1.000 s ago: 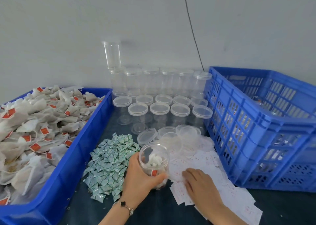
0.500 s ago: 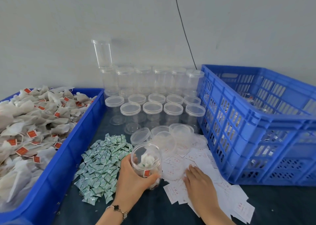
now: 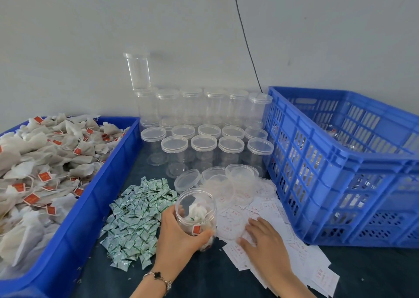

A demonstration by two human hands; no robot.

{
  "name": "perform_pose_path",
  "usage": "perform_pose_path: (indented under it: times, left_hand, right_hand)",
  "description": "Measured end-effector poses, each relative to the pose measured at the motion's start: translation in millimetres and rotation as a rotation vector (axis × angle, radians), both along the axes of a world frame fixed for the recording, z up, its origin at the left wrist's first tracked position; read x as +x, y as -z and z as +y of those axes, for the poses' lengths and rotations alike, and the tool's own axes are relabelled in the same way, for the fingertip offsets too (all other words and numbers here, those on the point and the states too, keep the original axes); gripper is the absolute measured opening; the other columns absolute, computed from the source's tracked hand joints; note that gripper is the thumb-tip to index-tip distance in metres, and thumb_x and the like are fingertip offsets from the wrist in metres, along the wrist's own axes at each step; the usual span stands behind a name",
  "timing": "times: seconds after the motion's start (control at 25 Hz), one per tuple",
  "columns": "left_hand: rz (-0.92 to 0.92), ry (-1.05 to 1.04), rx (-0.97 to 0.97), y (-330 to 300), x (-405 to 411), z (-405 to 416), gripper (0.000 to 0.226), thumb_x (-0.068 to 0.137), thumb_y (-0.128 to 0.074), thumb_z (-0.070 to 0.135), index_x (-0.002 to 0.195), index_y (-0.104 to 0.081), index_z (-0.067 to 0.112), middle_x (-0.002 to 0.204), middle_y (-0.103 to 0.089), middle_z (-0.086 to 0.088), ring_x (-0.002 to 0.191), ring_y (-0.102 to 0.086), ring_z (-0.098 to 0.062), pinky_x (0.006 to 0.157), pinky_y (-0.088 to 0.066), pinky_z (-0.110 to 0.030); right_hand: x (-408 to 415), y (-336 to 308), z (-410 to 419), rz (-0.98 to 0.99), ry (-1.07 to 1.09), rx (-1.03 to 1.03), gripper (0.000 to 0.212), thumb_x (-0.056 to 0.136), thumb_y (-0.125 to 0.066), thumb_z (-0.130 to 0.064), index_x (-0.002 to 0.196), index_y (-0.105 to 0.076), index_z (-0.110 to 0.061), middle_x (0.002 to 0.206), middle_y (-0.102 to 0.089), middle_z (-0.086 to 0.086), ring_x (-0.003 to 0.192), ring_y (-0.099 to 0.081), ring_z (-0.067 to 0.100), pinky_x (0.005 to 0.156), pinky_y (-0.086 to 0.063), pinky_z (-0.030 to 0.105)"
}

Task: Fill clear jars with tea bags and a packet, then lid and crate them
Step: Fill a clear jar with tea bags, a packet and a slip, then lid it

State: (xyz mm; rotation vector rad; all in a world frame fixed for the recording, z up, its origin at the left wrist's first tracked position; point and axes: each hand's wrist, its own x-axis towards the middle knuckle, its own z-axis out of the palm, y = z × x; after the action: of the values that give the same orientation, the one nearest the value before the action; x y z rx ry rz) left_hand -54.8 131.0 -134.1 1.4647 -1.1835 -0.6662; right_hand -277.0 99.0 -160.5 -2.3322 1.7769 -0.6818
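Gripping open clear jar (image 3: 196, 209) w/ tea bags inside, left hand (image 3: 179, 232) wrapped round it, btwn green packets (image 3: 138, 218) and paper slips (image 3: 283, 236), right hand (image 3: 265, 238) flat on slips, fingers spread, holding nothing.

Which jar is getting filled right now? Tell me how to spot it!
Find the big blue crate on the right, then look left past the white paper slips. The left hand grips an open jar. Unlike the lidded, empty jars behind, it holds tea bags.
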Motion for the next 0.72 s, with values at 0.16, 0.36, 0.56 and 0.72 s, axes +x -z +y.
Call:
perform_pose_path:
  times: [0.16, 0.36, 0.56, 0.72]
  left_hand:
    - [-0.012, -0.011, 0.014, -1, -2, 1, 0.088, 0.037, -0.085, 0.057, 0.107, -0.034, 0.043, 0.114, -0.048, 0.015, 0.103, -0.055, 0.001, 0.078, -0.044, -0.014]
    - [-0.019, -0.018, 0.013, -2, -2, 1, 0.086, 0.037, -0.085, 0.056, 0.105, -0.033, 0.047, 0.113, -0.047, 0.016, 0.101, -0.054, 0.004, 0.076, -0.044, -0.013]
    - [-0.039, -0.011, 0.025, -4, -1, 2, 0.084, 0.037, -0.084, 0.057, 0.103, -0.033, 0.050, 0.112, -0.045, 0.018, 0.101, -0.051, 0.008, 0.071, -0.043, -0.008]
    - [-0.033, 0.012, 0.013, -6, -1, 3, 0.083, 0.037, -0.085, 0.054, 0.102, -0.033, 0.052, 0.112, -0.044, 0.017, 0.101, -0.052, 0.006, 0.073, -0.044, -0.009]
  right_hand:
    - [-2, 1, -1, -0.076, 0.030, -0.064, 0.034, 0.091, -0.055, -0.041, 0.120, -0.063, -0.024, 0.136, -0.051, -0.014, 0.134, -0.031, 0.005, 0.108, -0.018, 0.018]
    - [-1, -8, 6, -0.023, 0.033, -0.253, 0.017, 0.063, -0.086, -0.017, 0.076, -0.074, -0.018, 0.097, -0.071, -0.002, 0.096, -0.067, 0.023, 0.080, -0.048, 0.035]
    - [0, -11, 12, -0.167, 0.030, -0.248, 0.016, 0.065, -0.085, -0.012, 0.074, -0.073, -0.017, 0.101, -0.068, -0.003, 0.093, -0.064, 0.017, 0.079, -0.042, 0.027]
    - [2, -27, 16, -0.302, 0.014, -0.259, 0.012, 0.067, -0.082, -0.008, 0.074, -0.074, -0.012, 0.096, -0.067, -0.001, 0.090, -0.063, 0.022, 0.077, -0.042, 0.020]
